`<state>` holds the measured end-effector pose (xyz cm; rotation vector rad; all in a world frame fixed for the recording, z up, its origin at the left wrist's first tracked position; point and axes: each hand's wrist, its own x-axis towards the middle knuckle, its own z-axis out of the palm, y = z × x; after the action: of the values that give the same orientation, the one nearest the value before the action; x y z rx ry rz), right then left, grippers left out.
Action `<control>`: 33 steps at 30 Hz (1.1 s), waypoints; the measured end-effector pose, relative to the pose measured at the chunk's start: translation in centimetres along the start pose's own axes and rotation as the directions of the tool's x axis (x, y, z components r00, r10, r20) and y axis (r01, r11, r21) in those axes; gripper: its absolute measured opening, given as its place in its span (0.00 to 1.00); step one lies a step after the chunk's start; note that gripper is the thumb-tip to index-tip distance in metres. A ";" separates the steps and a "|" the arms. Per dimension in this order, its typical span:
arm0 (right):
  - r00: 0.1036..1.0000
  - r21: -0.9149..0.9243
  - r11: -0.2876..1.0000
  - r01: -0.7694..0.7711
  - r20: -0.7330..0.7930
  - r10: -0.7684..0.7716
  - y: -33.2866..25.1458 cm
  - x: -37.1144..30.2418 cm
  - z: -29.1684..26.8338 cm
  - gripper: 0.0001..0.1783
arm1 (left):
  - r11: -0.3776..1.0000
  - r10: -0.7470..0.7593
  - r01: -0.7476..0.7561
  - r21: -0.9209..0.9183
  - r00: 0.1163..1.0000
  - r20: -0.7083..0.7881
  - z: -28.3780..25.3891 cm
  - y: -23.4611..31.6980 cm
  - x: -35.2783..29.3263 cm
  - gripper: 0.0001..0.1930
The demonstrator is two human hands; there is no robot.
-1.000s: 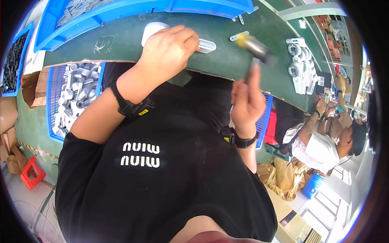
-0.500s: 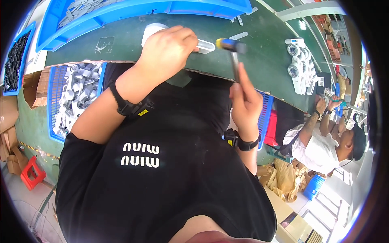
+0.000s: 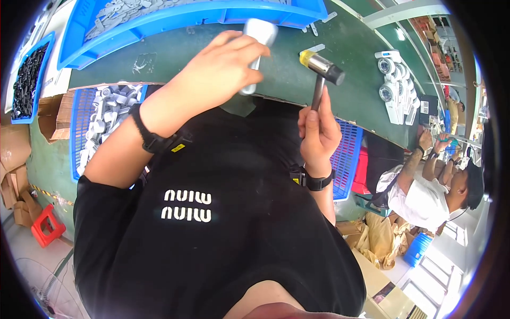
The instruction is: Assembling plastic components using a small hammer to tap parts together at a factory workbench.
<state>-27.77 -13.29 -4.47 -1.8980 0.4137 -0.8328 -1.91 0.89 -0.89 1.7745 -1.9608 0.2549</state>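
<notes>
My left hand [image 3: 228, 66] grips a white plastic housing [image 3: 260, 32], raised over the green workbench [image 3: 287, 77]. The housing stands lengthwise, its broad rounded end pointing to the far side; it is slightly smeared by motion, and my fingers cover its middle. In my right hand [image 3: 321, 133] is a two-faced mallet [image 3: 322, 67], held upright by its dark handle. One face of its head is yellow, the other black, with a metal middle. The mallet head is apart from the housing, to its right.
A blue tray [image 3: 287, 13] of flat grey pieces borders the far side, with a few loose grey strips [image 3: 317, 48] nearby. White round-headed parts [image 3: 396, 90] stand grouped at right. Blue baskets flank me, left [image 3: 77, 127] and right [image 3: 348, 154]. A co-worker [image 3: 419, 196] sits at right.
My left hand has turned the housing from lying sideways to lengthwise, its broad end now at the far side. The mallet has moved slightly right and lower, its head now tilted.
</notes>
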 end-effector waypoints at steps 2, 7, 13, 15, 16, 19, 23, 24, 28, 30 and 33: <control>1.000 -0.003 1.000 -0.006 0.018 0.007 -0.1 0.1 0.3 0.30 | 0.998 -0.058 0.056 -0.033 0.997 -0.052 -0.2 -0.8 -1.1 0.14; 0.988 0.000 1.000 0.000 0.156 0.000 -0.7 1.5 0.5 0.30 | 0.940 -0.312 0.275 -0.201 0.932 -0.187 2.2 -0.8 -2.5 0.12; 0.997 0.130 0.990 0.061 0.048 -0.068 -3.4 2.5 -0.1 0.30 | 0.971 -0.222 0.183 -0.151 0.928 -0.299 4.3 -2.0 -3.3 0.12; 0.998 0.119 0.992 0.051 0.029 -0.054 -2.3 2.4 0.1 0.31 | 0.974 -0.213 0.171 -0.149 0.918 -0.336 4.5 -1.9 -3.2 0.11; 0.998 0.011 0.998 0.055 0.022 -0.055 -1.5 2.4 0.6 0.31 | 0.972 -0.219 0.176 -0.152 0.916 -0.336 4.4 -1.8 -3.0 0.11; 0.990 -0.346 0.932 0.111 0.121 -0.073 0.0 3.3 1.3 0.31 | 0.969 -0.227 0.177 -0.172 0.913 -0.339 4.6 -1.9 -3.1 0.13; 0.985 -0.161 0.975 -0.155 0.045 0.165 -2.1 2.0 1.5 0.30 | 0.968 -0.217 0.154 -0.197 0.910 -0.353 4.9 -2.1 -3.1 0.14; 0.995 0.005 0.997 -0.071 -0.074 0.071 -2.4 1.7 1.8 0.29 | 0.968 -0.217 0.154 -0.198 0.911 -0.351 5.0 -2.0 -3.1 0.14; 0.996 -0.241 0.966 0.092 0.036 -0.086 -0.6 3.2 1.8 0.30 | 0.966 -0.226 0.161 -0.203 0.907 -0.355 5.0 -2.0 -3.1 0.14; 0.955 -0.498 0.865 0.057 0.279 0.098 -1.9 4.0 1.1 0.32 | 0.964 -0.236 0.172 -0.203 0.905 -0.355 5.0 -1.9 -3.3 0.14; 0.986 0.050 0.984 -0.169 -0.010 0.169 -3.8 2.9 0.8 0.30 | 0.961 -0.247 0.183 -0.205 0.901 -0.356 5.1 -1.9 -3.3 0.14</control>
<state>-25.39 -12.74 -0.22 -1.7853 0.5499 -0.7371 -1.05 1.29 -7.15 1.6698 -1.4572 0.3209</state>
